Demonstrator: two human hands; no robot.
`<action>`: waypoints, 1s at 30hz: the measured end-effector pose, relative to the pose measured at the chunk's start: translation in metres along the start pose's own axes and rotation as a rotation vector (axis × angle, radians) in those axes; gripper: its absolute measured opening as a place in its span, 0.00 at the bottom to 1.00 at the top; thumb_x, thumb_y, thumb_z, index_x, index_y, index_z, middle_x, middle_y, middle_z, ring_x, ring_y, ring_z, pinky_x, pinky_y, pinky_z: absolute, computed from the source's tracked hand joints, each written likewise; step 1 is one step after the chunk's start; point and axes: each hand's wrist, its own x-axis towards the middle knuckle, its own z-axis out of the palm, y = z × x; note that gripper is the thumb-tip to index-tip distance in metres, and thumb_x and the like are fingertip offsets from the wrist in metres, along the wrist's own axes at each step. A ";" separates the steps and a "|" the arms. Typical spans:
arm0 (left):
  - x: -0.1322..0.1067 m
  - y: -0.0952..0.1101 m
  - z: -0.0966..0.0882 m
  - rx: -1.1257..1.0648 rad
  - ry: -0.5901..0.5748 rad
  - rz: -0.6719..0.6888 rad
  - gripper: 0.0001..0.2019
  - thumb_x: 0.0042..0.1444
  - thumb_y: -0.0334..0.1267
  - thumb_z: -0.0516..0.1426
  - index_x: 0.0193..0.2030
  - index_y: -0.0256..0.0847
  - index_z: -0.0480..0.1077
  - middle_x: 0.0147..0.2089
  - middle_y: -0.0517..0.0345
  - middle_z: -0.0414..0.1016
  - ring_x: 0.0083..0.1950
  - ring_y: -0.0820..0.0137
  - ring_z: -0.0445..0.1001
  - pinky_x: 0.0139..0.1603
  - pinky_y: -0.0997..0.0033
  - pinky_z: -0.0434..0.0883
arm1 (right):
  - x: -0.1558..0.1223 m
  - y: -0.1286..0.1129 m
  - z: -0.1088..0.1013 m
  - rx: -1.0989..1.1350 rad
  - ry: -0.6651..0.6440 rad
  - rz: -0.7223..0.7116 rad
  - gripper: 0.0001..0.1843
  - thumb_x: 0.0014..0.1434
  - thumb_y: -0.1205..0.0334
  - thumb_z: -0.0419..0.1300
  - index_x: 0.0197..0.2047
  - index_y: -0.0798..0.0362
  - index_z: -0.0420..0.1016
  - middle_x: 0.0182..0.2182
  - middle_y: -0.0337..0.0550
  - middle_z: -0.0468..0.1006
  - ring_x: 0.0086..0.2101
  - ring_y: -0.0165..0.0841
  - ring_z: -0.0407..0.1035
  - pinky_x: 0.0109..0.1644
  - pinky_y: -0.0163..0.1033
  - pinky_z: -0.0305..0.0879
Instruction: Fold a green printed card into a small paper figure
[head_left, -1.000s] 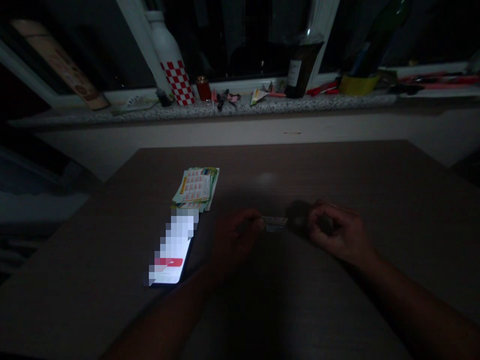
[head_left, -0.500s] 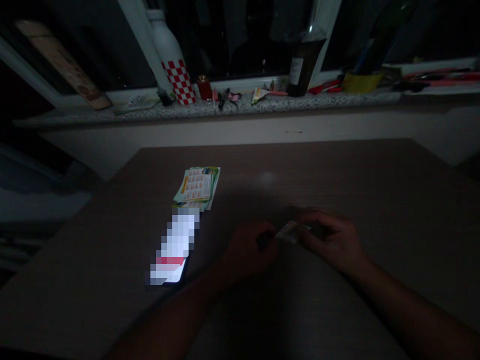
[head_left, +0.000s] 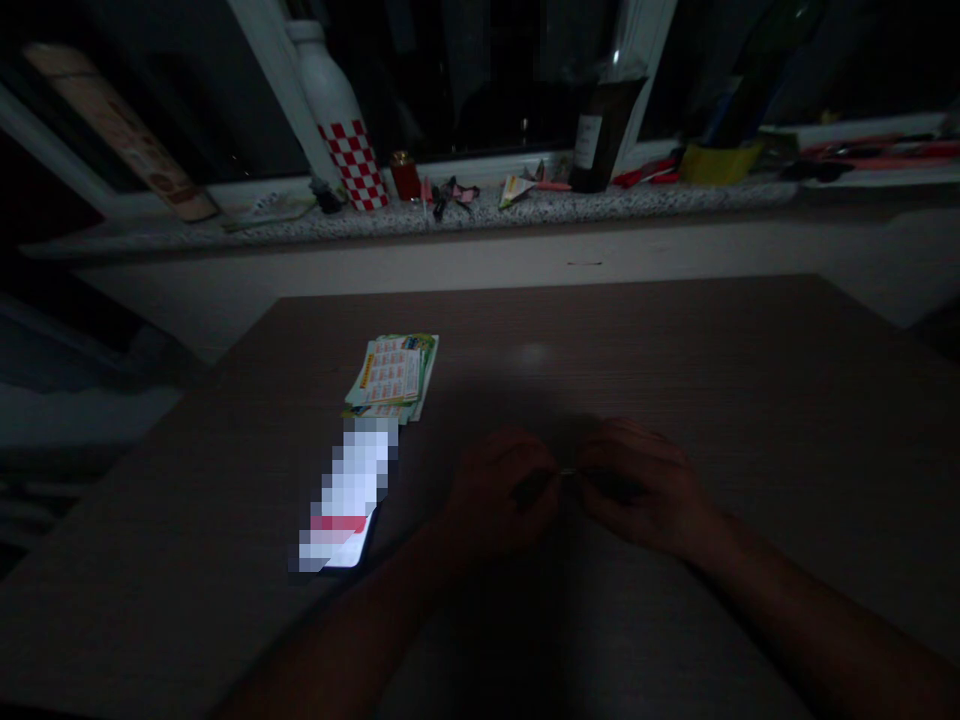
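Between both pinches is a small printed card (head_left: 568, 472), seen almost edge-on as a thin pale sliver. My left hand (head_left: 506, 490) is closed, with thumb and forefinger at the card's left end. My right hand (head_left: 637, 485) pinches the other end, fingers curled. Shadow covers both hands, so most of the card is hidden. To the left of my hands lies a loose stack of printed cards (head_left: 390, 375), pale with green and yellow edges. A lit phone (head_left: 349, 500), its screen blurred out, rests just in front of that stack.
Everything lies on a dark wooden table (head_left: 675, 340). Beyond it runs a granite windowsill (head_left: 480, 215) holding a red-and-white checkered bottle (head_left: 352, 155), a small red jar (head_left: 405, 178), a dark labelled bag (head_left: 600, 140) and a yellow container (head_left: 720, 165).
The card has turned from showing its printed face to nearly edge-on. My right hand has shifted slightly left, closer to my left hand. The stack and phone stay put.
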 end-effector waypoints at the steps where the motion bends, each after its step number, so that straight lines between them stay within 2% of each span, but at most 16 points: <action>1: 0.000 0.000 0.000 -0.002 -0.002 -0.002 0.02 0.54 0.32 0.55 0.34 0.39 0.69 0.34 0.53 0.74 0.37 0.68 0.72 0.40 0.68 0.69 | 0.001 -0.001 0.000 0.000 0.000 0.000 0.10 0.50 0.69 0.61 0.38 0.52 0.71 0.29 0.44 0.76 0.32 0.37 0.71 0.36 0.44 0.68; 6: -0.001 0.000 0.002 0.008 -0.030 -0.011 0.04 0.54 0.34 0.55 0.34 0.41 0.71 0.35 0.54 0.75 0.38 0.68 0.73 0.41 0.68 0.69 | 0.002 -0.003 0.002 0.015 -0.007 -0.019 0.08 0.51 0.69 0.60 0.36 0.49 0.71 0.28 0.41 0.77 0.30 0.34 0.71 0.36 0.42 0.67; 12: 0.000 0.002 0.004 0.008 -0.091 0.029 0.04 0.54 0.34 0.54 0.33 0.41 0.71 0.34 0.54 0.75 0.38 0.68 0.72 0.40 0.69 0.69 | 0.000 -0.001 0.005 -0.006 0.011 -0.062 0.06 0.48 0.70 0.61 0.31 0.51 0.70 0.25 0.40 0.74 0.27 0.33 0.68 0.34 0.42 0.65; 20: 0.000 0.002 0.001 -0.024 -0.050 -0.031 0.02 0.51 0.32 0.55 0.31 0.41 0.69 0.33 0.56 0.74 0.35 0.70 0.71 0.36 0.72 0.68 | 0.001 0.002 -0.003 0.020 0.037 0.087 0.06 0.47 0.72 0.58 0.26 0.51 0.67 0.21 0.38 0.69 0.23 0.31 0.64 0.28 0.38 0.61; 23: 0.000 0.005 -0.008 -0.046 -0.032 -0.123 0.01 0.50 0.32 0.56 0.29 0.42 0.69 0.32 0.57 0.74 0.33 0.70 0.71 0.35 0.71 0.68 | -0.001 0.007 -0.010 0.009 0.063 0.158 0.05 0.48 0.70 0.57 0.26 0.51 0.67 0.21 0.38 0.69 0.23 0.31 0.65 0.27 0.36 0.61; 26: 0.001 0.006 -0.013 -0.095 0.108 -0.273 0.02 0.50 0.31 0.57 0.29 0.42 0.69 0.32 0.59 0.74 0.33 0.70 0.71 0.36 0.71 0.67 | -0.002 0.009 -0.016 0.026 0.113 0.251 0.05 0.49 0.70 0.57 0.26 0.51 0.66 0.21 0.37 0.70 0.23 0.30 0.66 0.26 0.35 0.61; 30: 0.001 0.005 -0.006 -0.295 0.191 -0.443 0.01 0.50 0.34 0.58 0.31 0.41 0.70 0.32 0.59 0.73 0.34 0.71 0.70 0.36 0.73 0.67 | -0.003 0.004 -0.008 0.114 0.082 0.327 0.05 0.50 0.68 0.59 0.34 0.52 0.70 0.26 0.39 0.76 0.27 0.31 0.71 0.30 0.35 0.67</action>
